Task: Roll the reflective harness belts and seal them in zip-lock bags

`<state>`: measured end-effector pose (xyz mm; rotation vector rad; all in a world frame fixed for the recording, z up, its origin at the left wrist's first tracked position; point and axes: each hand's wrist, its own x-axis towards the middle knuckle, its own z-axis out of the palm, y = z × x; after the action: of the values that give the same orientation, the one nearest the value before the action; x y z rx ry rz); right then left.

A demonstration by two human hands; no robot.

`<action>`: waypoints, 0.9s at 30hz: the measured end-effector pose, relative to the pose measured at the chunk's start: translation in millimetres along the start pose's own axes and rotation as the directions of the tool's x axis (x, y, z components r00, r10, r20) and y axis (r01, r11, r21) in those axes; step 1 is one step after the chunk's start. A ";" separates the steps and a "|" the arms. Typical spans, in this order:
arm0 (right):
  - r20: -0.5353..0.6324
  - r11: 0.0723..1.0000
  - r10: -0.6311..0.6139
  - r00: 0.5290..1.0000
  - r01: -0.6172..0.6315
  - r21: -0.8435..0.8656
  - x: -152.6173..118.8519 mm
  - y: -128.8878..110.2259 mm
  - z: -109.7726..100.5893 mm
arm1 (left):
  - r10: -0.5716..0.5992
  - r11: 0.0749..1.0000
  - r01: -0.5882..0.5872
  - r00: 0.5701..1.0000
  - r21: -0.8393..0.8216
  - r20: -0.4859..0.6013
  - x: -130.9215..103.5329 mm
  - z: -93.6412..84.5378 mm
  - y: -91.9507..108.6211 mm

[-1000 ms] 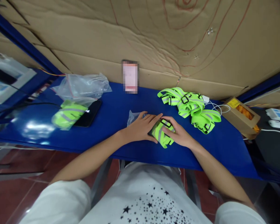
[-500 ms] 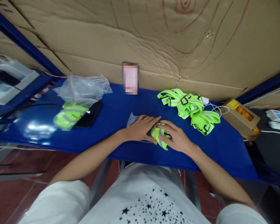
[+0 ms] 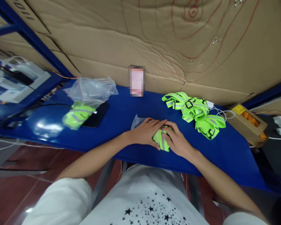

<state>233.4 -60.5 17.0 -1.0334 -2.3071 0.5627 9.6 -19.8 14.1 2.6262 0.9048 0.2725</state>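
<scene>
At the front middle of the blue table, both hands meet around a folded neon-yellow reflective strap (image 3: 163, 143) with a grey stripe. My left hand (image 3: 144, 132) is curved over a clear plastic bag (image 3: 136, 121), most of which it hides. Part of the strap's left end lies under that hand, at the bag. My right hand (image 3: 178, 140) grips the strap from the right, fingers bent over its top. How far the strap is inside the bag is hidden by the fingers.
Several loose reflective straps (image 3: 194, 107) lie at the back right, beside a cardboard box (image 3: 248, 125) and white cable. On the left are a bagged strap (image 3: 78, 114), a dark tablet or phone (image 3: 97, 115) and empty-looking plastic bags (image 3: 92, 89). A pixelated phone-like object (image 3: 137, 81) leans on the cardboard wall.
My right hand's fingers have closed further over the strap, and less of it shows between the hands. The whole view has shifted slightly, moving the scene rightward.
</scene>
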 end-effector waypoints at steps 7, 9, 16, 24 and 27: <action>-0.090 0.998 0.035 0.995 -0.029 0.064 2.2 -0.7 3.2 | 0.008 0.998 -0.006 0.999 0.055 -0.033 -1.4 0.3 4.5; -0.155 0.994 0.049 0.987 -0.033 0.106 2.7 -0.7 4.3 | 0.020 0.996 -0.016 0.999 0.088 -0.051 -1.8 2.5 6.1; -0.283 0.994 0.078 0.956 -0.052 0.098 4.2 1.3 14.6 | 0.059 0.989 -0.046 0.994 0.138 -0.096 1.3 8.4 12.4; -0.065 0.976 0.018 0.998 -0.004 0.216 9.3 9.6 -4.6 | -0.114 0.984 0.105 0.992 -0.143 -0.060 1.9 -6.2 9.5; -0.032 0.975 -0.045 0.998 0.051 0.217 6.2 10.5 -21.9 | -0.182 0.933 0.145 0.980 -0.331 -0.084 0.4 -19.5 2.0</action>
<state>249.4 -46.0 29.7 -0.8740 -2.1831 0.7581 5.4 -15.9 32.8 2.2389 1.0141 0.4870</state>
